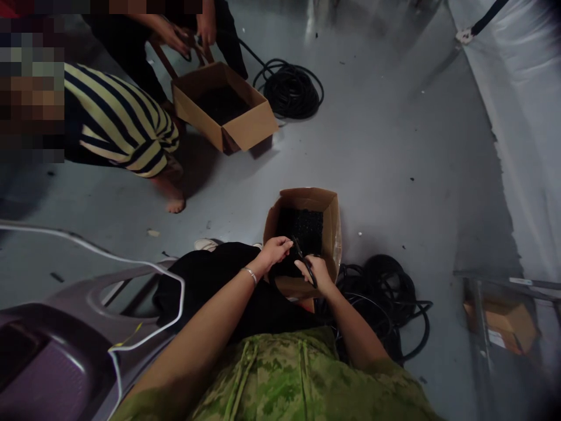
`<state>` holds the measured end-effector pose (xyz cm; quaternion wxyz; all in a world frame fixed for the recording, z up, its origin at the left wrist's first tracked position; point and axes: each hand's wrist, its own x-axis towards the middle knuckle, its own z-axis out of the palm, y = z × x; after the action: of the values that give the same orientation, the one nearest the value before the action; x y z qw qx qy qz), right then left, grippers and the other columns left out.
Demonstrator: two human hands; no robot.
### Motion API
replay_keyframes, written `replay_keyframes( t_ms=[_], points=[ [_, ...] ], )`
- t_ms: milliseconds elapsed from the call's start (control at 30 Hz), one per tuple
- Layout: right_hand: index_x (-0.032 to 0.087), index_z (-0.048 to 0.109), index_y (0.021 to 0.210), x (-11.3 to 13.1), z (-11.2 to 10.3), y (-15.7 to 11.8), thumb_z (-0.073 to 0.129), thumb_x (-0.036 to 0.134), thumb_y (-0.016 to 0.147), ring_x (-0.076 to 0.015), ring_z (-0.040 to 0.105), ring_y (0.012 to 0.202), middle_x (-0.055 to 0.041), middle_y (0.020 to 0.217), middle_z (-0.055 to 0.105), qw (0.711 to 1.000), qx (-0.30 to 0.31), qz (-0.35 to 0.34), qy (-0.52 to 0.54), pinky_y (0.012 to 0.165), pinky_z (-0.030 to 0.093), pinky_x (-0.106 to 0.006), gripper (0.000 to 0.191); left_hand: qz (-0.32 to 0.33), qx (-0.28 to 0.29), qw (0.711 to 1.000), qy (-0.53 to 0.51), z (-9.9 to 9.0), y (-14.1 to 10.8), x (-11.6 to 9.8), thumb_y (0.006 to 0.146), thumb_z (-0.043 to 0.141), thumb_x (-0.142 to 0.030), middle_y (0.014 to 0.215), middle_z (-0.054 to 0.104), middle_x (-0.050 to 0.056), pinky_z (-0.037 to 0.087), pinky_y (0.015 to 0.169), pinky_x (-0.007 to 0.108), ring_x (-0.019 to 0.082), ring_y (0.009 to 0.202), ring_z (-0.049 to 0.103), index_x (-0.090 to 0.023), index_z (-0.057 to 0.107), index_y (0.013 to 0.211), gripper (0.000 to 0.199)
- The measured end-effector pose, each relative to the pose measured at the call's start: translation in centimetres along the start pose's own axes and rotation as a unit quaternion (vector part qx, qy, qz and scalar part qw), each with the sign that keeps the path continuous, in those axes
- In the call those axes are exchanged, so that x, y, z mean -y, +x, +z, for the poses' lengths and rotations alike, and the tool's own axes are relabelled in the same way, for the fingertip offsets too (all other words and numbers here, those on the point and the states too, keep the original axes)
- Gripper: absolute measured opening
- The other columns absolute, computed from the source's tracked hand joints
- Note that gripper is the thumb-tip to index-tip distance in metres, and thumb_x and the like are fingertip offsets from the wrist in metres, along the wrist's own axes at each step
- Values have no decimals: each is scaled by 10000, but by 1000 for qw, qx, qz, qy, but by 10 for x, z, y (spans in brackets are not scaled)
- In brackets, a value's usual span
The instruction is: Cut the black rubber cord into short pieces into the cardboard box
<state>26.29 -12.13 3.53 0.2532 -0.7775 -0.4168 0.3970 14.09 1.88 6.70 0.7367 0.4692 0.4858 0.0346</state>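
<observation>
My right hand [316, 272] is closed around the dark handles of a pair of scissors [300, 248], whose blades point up and to the left. Close to the blade tips, my left hand [277, 250] has its fingers pinched together; whatever is between them is too small and dark to make out. Both hands are over an open cardboard box [332, 234] that stands in front of me. Inside it lies a heap of small black pieces [309, 225].
Coils of black hose [390, 286] lie right of my box. Another person's hands [175, 38] are above a second cardboard box [252, 126], with a coiled black hose [291, 90] beside it. A child in a striped shirt [127, 120] is left. A white cable [149, 266] crosses the purple-grey chair [92, 298].
</observation>
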Motion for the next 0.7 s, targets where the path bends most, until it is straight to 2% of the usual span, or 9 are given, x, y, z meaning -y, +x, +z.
replay_keyframes(
  t_ms=[200,367,567,633,700],
  points=[
    [219,495,544,-5,7,-7,542,582,838,-129,510,434,17,443,511,1000,-15,6,-16,475,355,-220,470,-20,-12,1000,14,1,2,2,838,624,-286,518,472,-52,223,377,170,40,369,348,-154,547,681,219],
    [209,478,545,-14,26,-18,576,574,821,-114,505,468,13,481,514,998,-51,16,-21,453,320,-208,468,-37,-27,999,21,0,2,1,845,616,-253,509,470,-56,220,379,174,41,359,343,-159,536,690,198],
    [211,455,566,-21,44,-33,561,586,821,-113,517,405,27,463,523,989,-12,130,70,397,340,-196,465,-23,-27,999,11,1,-1,-3,852,580,-227,522,482,-54,235,377,174,43,360,360,-153,569,736,138],
    [212,457,584,-22,41,-34,561,569,819,-109,504,373,32,460,522,984,0,140,108,386,352,-198,440,-10,-23,1000,0,2,-2,-4,853,547,-197,527,491,-51,238,372,175,44,358,363,-150,573,747,118],
    [206,476,597,-22,34,-33,557,545,827,-105,503,371,33,453,520,984,12,122,131,409,384,-199,418,1,-21,1000,-11,3,-2,-5,850,511,-166,534,505,-45,245,366,179,48,358,373,-147,575,757,115]
  ],
)
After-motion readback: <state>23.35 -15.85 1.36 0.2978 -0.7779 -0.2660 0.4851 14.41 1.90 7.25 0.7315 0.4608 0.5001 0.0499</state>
